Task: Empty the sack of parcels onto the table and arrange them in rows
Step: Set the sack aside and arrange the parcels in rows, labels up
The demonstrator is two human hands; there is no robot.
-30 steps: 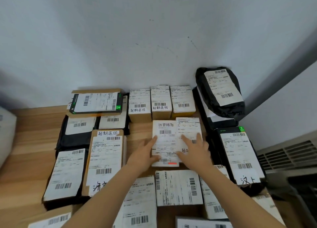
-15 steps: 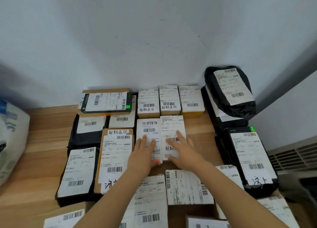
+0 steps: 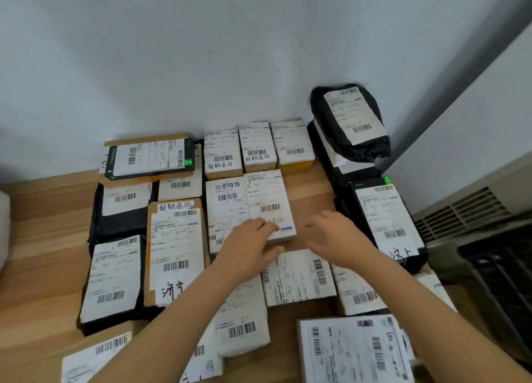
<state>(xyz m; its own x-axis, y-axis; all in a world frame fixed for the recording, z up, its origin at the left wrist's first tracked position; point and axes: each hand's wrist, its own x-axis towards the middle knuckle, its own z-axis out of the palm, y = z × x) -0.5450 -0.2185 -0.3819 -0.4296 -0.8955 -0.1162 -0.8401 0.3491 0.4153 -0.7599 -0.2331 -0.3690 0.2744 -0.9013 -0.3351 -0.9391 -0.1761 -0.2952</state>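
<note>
Pale wall behind, wooden table (image 3: 43, 267) below, covered from centre to right of frame with labelled parcels (image 3: 175, 253) in rows. At centre, two small white-labelled boxes touching side by side: left box (image 3: 226, 209), right box (image 3: 269, 201). Left hand (image 3: 250, 250) laid on their near ends, fingers lightly bent, pressing down, pinching nothing. Right hand (image 3: 336, 238) just right of them over bare wood, fingers loosely spread, holding nothing. Black bagged parcel (image 3: 349, 123) stacked at upper right against the wall.
</note>
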